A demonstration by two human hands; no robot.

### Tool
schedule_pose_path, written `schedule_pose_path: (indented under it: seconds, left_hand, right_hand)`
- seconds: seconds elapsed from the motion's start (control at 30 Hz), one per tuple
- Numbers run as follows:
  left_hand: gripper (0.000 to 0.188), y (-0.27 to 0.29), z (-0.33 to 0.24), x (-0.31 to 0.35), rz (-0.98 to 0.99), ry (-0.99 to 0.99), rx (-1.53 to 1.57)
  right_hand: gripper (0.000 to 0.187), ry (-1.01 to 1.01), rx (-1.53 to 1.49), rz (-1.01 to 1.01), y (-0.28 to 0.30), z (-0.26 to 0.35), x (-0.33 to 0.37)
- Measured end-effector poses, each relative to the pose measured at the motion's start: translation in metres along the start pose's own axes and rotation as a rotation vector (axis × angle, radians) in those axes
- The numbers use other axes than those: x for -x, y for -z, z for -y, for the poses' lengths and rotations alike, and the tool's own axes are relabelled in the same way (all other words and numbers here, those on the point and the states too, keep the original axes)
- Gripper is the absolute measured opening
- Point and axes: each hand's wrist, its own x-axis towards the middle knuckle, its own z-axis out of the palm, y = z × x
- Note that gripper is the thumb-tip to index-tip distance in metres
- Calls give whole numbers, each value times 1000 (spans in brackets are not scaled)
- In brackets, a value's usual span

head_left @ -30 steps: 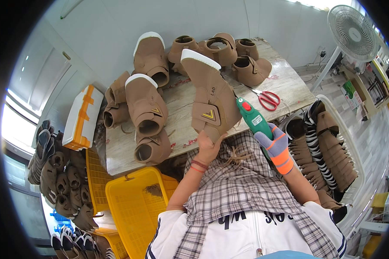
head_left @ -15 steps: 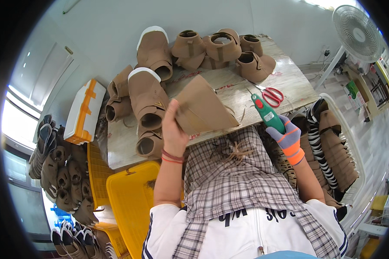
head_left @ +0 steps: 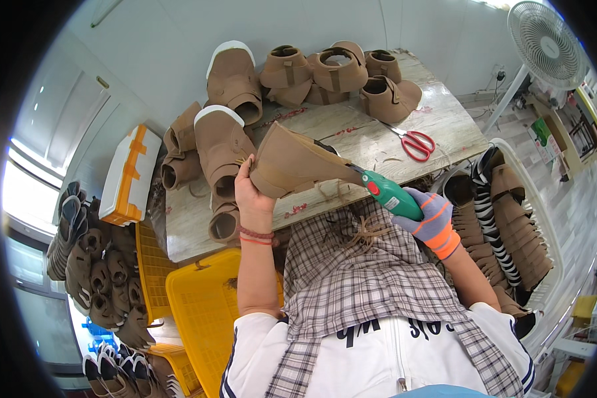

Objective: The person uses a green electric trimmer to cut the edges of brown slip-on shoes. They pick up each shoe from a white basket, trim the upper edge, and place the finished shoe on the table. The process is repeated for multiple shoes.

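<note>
Brown upper (head_left: pixel 298 166) tilts above the table (head_left: pixel 444 119) in the head view: left hand (head_left: pixel 255 200), fingers pinching its wide end; gloved right hand (head_left: pixel 428 215), fingers curled round a green power tool (head_left: pixel 391 195) at the narrow end. One twist of that unsupported end could make the tip gouge it.

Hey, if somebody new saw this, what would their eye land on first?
Probably the green handheld tool in the gloved right hand, near the center, its tip at the edge of a brown shoe upper held by the bare left hand. Next, perhaps, the red-handled scissors lying on the table beyond the tool, and the bright yellow bin at the lower left.
</note>
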Motion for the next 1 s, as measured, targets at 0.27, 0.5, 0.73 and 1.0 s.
schedule_pose_path:
  seconds: [0.27,0.5,0.73,1.0]
  left_hand:
    - [15,-7,17,4,38,27,37]
    - [26,-32,35,17,32,-44,-42]
    - [29,-54,52,36,232,-220,-361]
    - [16,-39,64,41,361,-703,-2047]
  right_hand:
    - [55,16,-6,-20,-4,5,-9]
    - [54,-69,-150,-1,-8,16,-22]
    - [53,-364,-493,42,-19,25,-31]
    - [50,-660,-425,27,-35,-13,-42]
